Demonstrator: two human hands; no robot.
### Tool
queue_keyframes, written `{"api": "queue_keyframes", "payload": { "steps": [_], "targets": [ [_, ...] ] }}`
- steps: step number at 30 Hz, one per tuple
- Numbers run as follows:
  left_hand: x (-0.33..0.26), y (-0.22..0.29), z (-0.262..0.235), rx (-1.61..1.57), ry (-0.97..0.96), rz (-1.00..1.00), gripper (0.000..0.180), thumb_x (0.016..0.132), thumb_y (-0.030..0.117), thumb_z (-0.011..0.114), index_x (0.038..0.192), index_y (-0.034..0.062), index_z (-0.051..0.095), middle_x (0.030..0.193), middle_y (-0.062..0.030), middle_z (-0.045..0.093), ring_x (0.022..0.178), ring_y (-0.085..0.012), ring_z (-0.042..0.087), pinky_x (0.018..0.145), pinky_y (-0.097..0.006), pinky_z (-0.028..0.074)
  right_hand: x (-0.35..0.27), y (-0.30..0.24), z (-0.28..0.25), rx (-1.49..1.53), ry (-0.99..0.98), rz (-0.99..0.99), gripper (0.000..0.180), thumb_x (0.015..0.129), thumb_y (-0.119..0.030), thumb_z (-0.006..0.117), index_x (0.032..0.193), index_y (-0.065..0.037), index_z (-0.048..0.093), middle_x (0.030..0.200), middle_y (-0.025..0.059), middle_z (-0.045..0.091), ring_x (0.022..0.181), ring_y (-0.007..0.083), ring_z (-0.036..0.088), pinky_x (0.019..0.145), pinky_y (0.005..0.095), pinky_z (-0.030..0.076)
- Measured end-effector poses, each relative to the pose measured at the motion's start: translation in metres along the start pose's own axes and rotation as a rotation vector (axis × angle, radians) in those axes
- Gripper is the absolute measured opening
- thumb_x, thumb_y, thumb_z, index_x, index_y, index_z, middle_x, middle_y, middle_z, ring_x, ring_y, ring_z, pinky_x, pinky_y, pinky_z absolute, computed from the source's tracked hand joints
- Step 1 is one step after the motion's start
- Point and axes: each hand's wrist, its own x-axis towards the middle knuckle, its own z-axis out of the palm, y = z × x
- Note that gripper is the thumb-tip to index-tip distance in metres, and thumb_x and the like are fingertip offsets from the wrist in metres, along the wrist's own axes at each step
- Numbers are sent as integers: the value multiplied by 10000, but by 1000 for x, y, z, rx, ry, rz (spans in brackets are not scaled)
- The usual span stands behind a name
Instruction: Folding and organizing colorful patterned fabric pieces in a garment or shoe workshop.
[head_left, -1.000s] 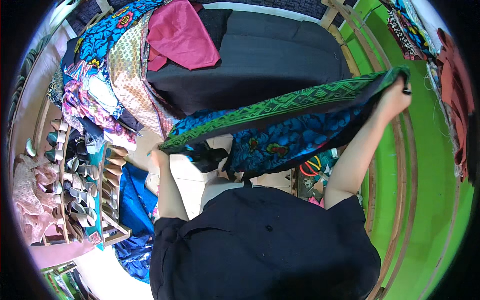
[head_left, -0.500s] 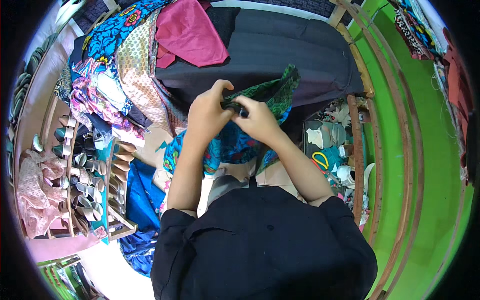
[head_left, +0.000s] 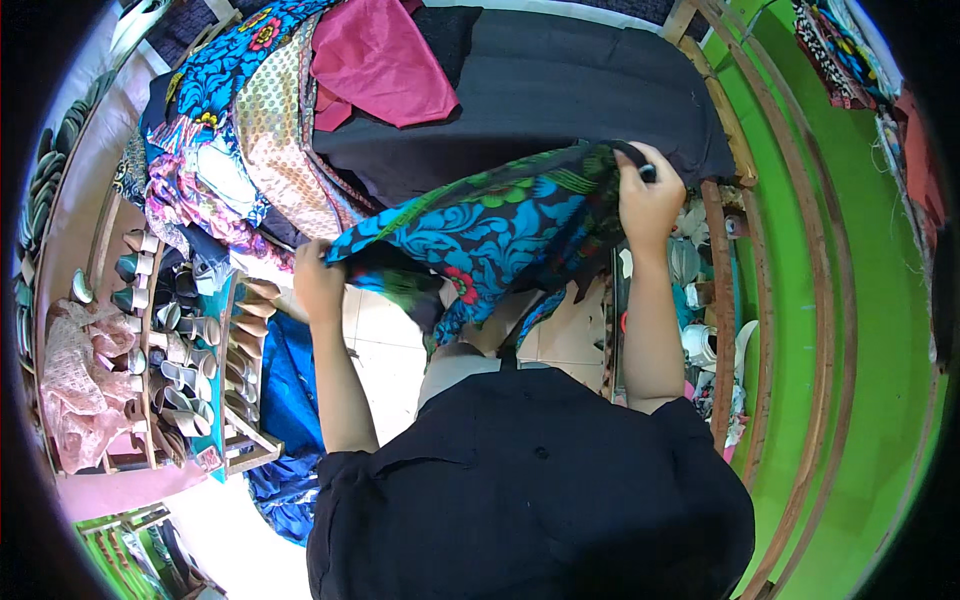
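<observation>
A patterned cloth (head_left: 500,215), black with turquoise leaves, green edging and red flowers, is stretched between my two hands. My left hand (head_left: 319,285) is closed on its left end, lower and nearer to me. Farther out and higher, my right hand (head_left: 648,195) grips the bunched right end, where a small dark rounded thing with a pale rim shows at the fingers; I cannot make out what it is. The cloth's lower part hangs in folds in front of my lap. Behind it stands a table or bed covered in dark cloth (head_left: 590,90).
A crimson cloth (head_left: 385,65) and several patterned fabrics lie at the far left. Shoes fill a wooden rack (head_left: 215,390) on my left, beside a blue cloth (head_left: 285,400). Wooden rails (head_left: 720,320) and a shelf of small items stand at right, before a green wall (head_left: 880,300).
My hands, together at the middle before, have moved wide apart, the left one leftward and nearer, the right one rightward. The patterned cloth has gone from bunched to spread out between them.
</observation>
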Motion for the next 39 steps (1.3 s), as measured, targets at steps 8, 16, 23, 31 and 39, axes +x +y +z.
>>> {"api": "queue_keyframes", "payload": {
  "steps": [8, 16, 23, 31, 39],
  "targets": [
    [-3, -72, -9, -1191, -162, -780, 203, 720, 74, 401, 795, -9, 569, 690, -47, 548, 656, -162, 548, 667, -271, 448, -26, 68, 14, -286, -232, 273, 367, 722, -187, 632, 1059, -78, 534, 783, 186, 608, 778, 336, 591, 689, 388, 450],
    [6, 83, 2, -1467, -796, -907, 228, 728, 128, 420, 878, 21, 553, 806, -95, 595, 678, -193, 589, 654, -309, 508, -104, -31, 57, 191, -976, 134, 600, 659, -123, 674, 1211, -97, 441, 1058, 133, 569, 773, 208, 603, 644, 267, 461],
    [8, 104, 34, -1201, -931, -352, 269, 749, 63, 469, 1006, -1, 512, 848, -55, 558, 766, -117, 525, 691, -230, 422, -99, -27, 53, 429, -613, 120, 114, 701, -71, 575, 777, 14, 585, 608, 135, 535, 518, 154, 539, 506, 286, 417],
    [-8, 121, -1, -1063, -240, 288, 481, 673, 250, 665, 1054, 29, 469, 873, -58, 437, 805, -165, 443, 754, -285, 367, -83, -23, 45, 177, -400, 295, 257, 666, -122, 607, 576, 28, 419, 493, 146, 320, 463, 115, 288, 434, 315, 290],
    [-63, 149, 0, -339, -32, 845, 613, 527, 353, 755, 1077, 285, 490, 1178, -66, 387, 1138, -255, 340, 926, -434, 192, -77, -24, 57, 451, -406, 440, 228, 696, -103, 576, 543, 6, 448, 463, 34, 374, 492, 49, 323, 441, 278, 285]
  ]
}}
